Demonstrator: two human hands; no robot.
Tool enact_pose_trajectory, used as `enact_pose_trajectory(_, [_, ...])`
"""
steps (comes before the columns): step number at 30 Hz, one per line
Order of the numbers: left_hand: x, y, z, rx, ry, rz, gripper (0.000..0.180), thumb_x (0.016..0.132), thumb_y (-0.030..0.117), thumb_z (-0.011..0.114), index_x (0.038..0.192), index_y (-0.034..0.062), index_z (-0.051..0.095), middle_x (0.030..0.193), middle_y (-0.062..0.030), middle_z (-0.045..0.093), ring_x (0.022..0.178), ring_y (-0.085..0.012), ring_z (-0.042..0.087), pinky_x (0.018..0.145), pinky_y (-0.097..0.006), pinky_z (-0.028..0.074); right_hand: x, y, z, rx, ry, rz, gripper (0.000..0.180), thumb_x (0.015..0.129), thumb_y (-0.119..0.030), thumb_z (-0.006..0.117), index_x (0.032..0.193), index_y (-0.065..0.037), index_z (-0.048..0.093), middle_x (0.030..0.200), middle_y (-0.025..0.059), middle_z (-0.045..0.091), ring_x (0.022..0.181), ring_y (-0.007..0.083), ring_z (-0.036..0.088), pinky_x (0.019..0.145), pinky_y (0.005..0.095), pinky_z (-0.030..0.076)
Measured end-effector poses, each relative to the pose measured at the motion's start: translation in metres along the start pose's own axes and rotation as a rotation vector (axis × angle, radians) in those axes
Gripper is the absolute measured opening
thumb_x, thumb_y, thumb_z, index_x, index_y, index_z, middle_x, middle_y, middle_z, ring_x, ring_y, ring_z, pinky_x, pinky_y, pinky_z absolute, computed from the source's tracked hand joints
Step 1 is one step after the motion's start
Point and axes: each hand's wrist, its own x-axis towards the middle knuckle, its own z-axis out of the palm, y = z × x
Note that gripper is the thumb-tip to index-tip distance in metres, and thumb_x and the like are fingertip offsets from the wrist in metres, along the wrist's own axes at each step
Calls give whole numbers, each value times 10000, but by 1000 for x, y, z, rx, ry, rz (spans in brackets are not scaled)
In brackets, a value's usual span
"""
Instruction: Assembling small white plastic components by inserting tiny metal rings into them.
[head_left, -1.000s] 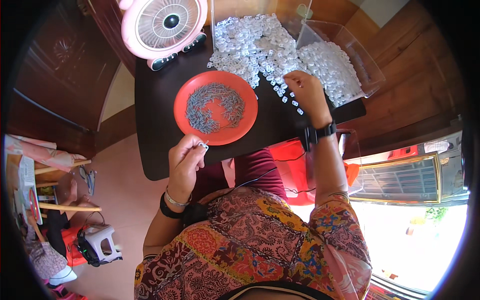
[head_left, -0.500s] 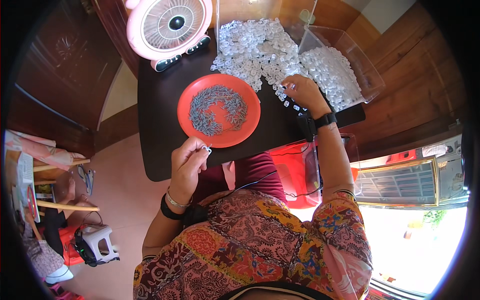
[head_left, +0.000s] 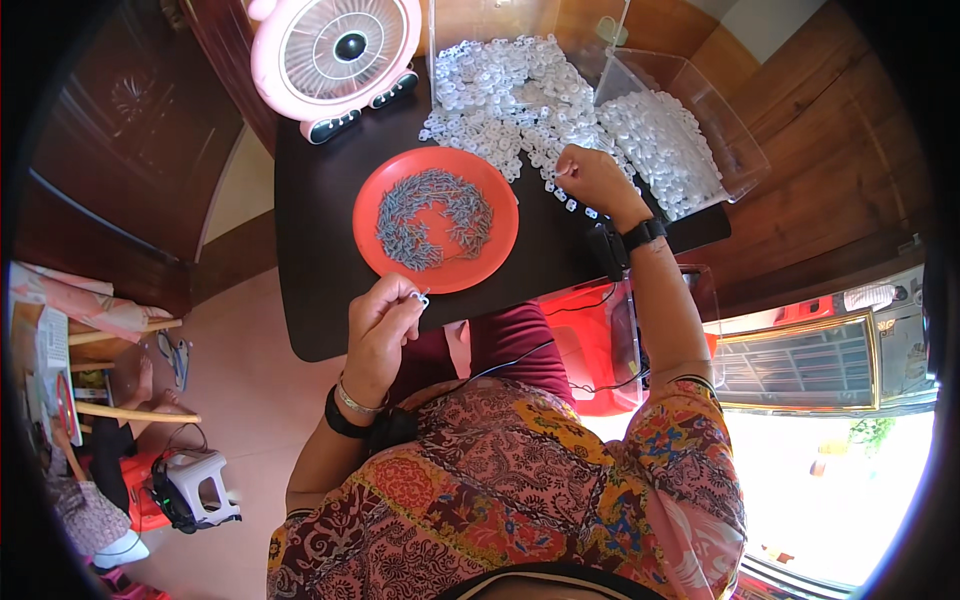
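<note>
My left hand [head_left: 378, 325] is closed in a pinch just off the near edge of the red plate. Between its thumb and forefinger shows a small white plastic clip [head_left: 420, 299]. On the red plate [head_left: 368, 215] lies a ring of many small grey nails or screws [head_left: 405, 225], with bare plate in its middle. My right hand [head_left: 600, 183] is over the near right edge of a heap of white plastic clips [head_left: 500, 125]. Its fingers are curled together, and whatever they hold is hidden. A few loose clips [head_left: 571, 206] lie beside that hand.
A clear plastic bin [head_left: 745, 165] full of white pieces stands to the right on the dark table [head_left: 320, 250]. A pink fan [head_left: 262, 60] stands at the back left. A white stool [head_left: 205, 485] and another person's foot [head_left: 165, 400] are on the left.
My right hand has shifted slightly up and left, and its fingers have curled in tighter. My left hand has moved a little right, still pinching the white clip.
</note>
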Motion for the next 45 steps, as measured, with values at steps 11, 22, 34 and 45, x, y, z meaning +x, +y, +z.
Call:
enact_pose_trajectory(11, [0, 0, 7, -32, -4, -5, 152, 863, 125, 528, 759, 13, 531, 555, 12, 461, 509, -43, 404, 476, -215, 289, 6, -7, 5, 76, 27, -17, 150, 729, -85, 619, 872, -52, 589, 708, 119, 639, 690, 280, 648, 644, 355, 507])
enact_pose_trajectory(22, [1, -2, 8, -42, 5, -13, 137, 863, 109, 525, 762, 16, 533, 561, 16, 463, 508, -43, 409, 472, -210, 293, 5, -29, -12, 58, 66, -44, 243, 767, -103, 626, 1004, -57, 650, 745, 105, 653, 639, 213, 627, 616, 311, 500])
enact_pose_trajectory(34, [24, 9, 15, -13, -34, -7, 153, 860, 137, 499, 774, 22, 550, 591, -12, 514, 528, -70, 453, 495, -213, 330, -2, -97, -13, 929, -368, 225, 229, 835, -148, 681, 1022, -24, 636, 827, -7, 623, 704, 53, 558, 625, 203, 439])
enact_pose_trajectory(45, [16, 1, 7, -86, 10, -21, 134, 863, 136, 543, 774, 37, 559, 617, 14, 517, 546, -38, 449, 486, -194, 322, 4, -150, 18, 908, -429, -28, 195, 855, -63, 617, 1043, -14, 630, 845, 3, 630, 785, 46, 562, 692, 205, 457])
